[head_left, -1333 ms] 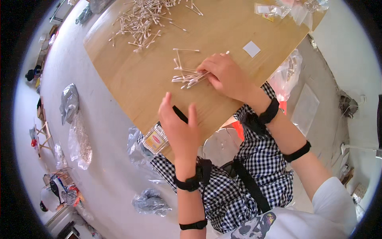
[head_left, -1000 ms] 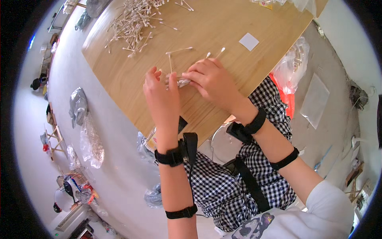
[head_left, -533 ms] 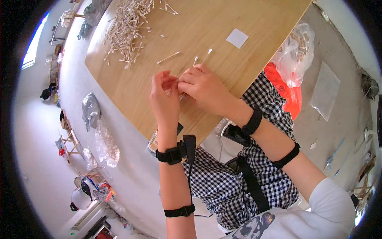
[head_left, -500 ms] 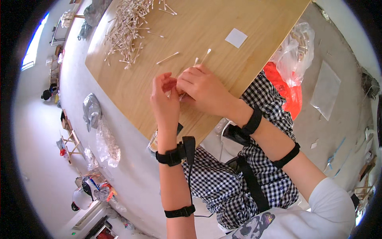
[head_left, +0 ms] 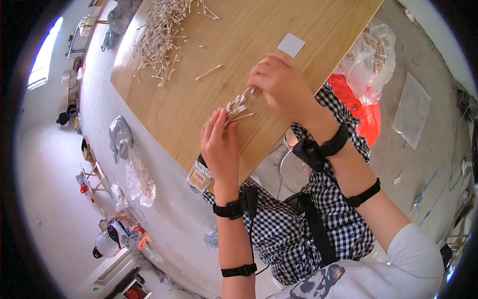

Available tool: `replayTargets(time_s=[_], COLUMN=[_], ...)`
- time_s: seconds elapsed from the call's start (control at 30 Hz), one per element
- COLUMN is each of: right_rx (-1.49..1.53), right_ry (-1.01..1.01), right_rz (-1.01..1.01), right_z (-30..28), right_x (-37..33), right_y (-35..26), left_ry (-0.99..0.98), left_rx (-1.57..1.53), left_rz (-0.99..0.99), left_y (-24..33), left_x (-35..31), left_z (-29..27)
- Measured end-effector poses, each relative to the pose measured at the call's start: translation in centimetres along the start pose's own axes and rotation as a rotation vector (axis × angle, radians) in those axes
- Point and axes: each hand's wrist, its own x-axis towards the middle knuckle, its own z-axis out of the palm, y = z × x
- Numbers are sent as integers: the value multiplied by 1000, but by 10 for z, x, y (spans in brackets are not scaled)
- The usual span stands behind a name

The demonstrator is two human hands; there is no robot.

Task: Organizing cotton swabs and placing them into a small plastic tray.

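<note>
My left hand [head_left: 219, 147] is closed round a loose bunch of cotton swabs [head_left: 236, 107] at the table's near edge. Their white tips fan out past my fingertips. To the right and a little farther off, my right hand [head_left: 286, 89] is slightly blurred, its fingers pinched together. A white swab tip [head_left: 254, 91] shows just under those fingers; most of that swab is hidden. One single cotton swab [head_left: 208, 72] lies on the wood beyond my left hand. At the far left spreads a large heap of cotton swabs [head_left: 162, 42].
A square white card [head_left: 291, 45] lies on the wooden table [head_left: 164, 114] near its right edge. By my left wrist sits a clear pack of swabs [head_left: 200, 177]. Right of the table are a clear plastic bag [head_left: 373, 65] and a red bag [head_left: 356, 104].
My hands, together before, have parted. The right moved up and right; the left shifted slightly right and nearer, and the swab bunch in it now shows.
</note>
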Motion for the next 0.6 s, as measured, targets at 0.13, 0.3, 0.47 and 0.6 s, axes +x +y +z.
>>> replayTargets(time_s=[0.13, 0.3, 0.47, 0.6], right_rx=[-19, -71, 72, 300], right_ry=[66, 73, 8, -100], right_rz=[71, 88, -1, -78], right_z=[-5, -5, 24, 30], right_x=[0, 4, 20, 11], right_y=[8, 11, -17, -37], left_ry=[29, 91, 98, 94], left_rx=[-46, -49, -37, 0], left_rz=[-23, -34, -73, -95], left_y=[0, 10, 10, 15], left_x=[-10, -19, -27, -31], left_z=[-1, 5, 7, 13])
